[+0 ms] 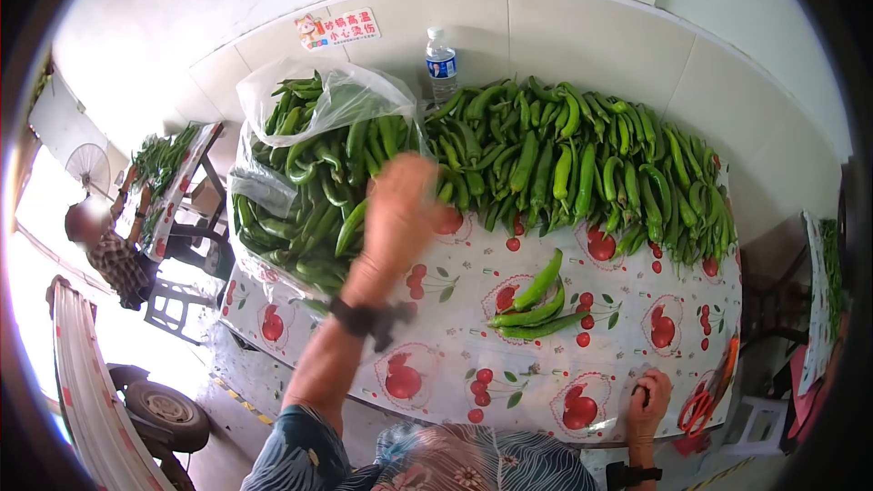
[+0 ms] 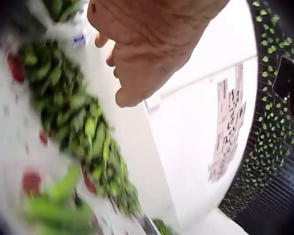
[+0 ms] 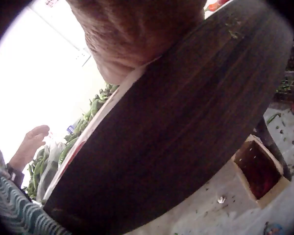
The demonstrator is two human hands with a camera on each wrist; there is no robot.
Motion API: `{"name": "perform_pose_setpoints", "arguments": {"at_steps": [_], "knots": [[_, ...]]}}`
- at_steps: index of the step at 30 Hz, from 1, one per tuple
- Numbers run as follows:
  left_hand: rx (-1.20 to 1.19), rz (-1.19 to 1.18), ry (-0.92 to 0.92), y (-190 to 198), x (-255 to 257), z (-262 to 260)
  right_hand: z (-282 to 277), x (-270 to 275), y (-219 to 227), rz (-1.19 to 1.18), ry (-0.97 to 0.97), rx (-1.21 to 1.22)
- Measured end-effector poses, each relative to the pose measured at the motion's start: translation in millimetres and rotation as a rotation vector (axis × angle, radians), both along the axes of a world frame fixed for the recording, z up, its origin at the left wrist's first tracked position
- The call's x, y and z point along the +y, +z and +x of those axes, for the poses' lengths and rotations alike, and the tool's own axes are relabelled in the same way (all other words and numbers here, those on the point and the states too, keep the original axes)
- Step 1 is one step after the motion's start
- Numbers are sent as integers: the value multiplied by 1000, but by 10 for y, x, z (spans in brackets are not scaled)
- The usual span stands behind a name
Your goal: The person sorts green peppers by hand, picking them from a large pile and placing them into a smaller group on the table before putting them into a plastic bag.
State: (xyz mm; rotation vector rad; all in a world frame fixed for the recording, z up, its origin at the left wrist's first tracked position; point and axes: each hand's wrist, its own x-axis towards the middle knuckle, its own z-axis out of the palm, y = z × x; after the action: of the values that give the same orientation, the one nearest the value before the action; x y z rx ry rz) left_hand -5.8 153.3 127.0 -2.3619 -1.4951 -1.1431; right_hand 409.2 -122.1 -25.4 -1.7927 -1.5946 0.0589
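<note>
My left hand (image 1: pixel 400 209), blurred in the head view, is raised over the boundary between the bagged green chili peppers (image 1: pixel 314 168) and the long pile of peppers (image 1: pixel 582 159). The left wrist view shows its fingers (image 2: pixel 122 98) bent a little, with nothing held between them. At the table's front edge, my right hand (image 1: pixel 647 400) rests with its fingers loosely curled; no thing shows in it. Between the hands lie several green peppers (image 1: pixel 536 309) in a small bunch on the cherry-print tablecloth (image 1: pixel 536 382). Orange-handled scissors (image 1: pixel 698 411) lie right of my right hand.
A water bottle (image 1: pixel 441 64) stands behind the peppers against the tiled wall (image 1: pixel 582 32). The clear plastic bag (image 1: pixel 364 91) gapes upward at the table's left. Farther left, another person (image 1: pixel 114 245) works at a second pepper-covered table (image 1: pixel 186 186). A stool (image 1: pixel 762 423) stands at the right.
</note>
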Motion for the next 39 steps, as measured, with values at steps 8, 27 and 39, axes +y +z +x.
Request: {"name": "perform_pose_setpoints", "arguments": {"at_steps": [8, 27, 39], "knots": [[299, -497, 528, 55, 769, -766, -2, 10, 25, -21, 0, -18], [335, -349, 448, -97, 509, -502, 33, 17, -11, 14, 21, -23], [-287, -206, 123, -156, -638, 57, -12, -18, -54, -20, -42, 61]]}}
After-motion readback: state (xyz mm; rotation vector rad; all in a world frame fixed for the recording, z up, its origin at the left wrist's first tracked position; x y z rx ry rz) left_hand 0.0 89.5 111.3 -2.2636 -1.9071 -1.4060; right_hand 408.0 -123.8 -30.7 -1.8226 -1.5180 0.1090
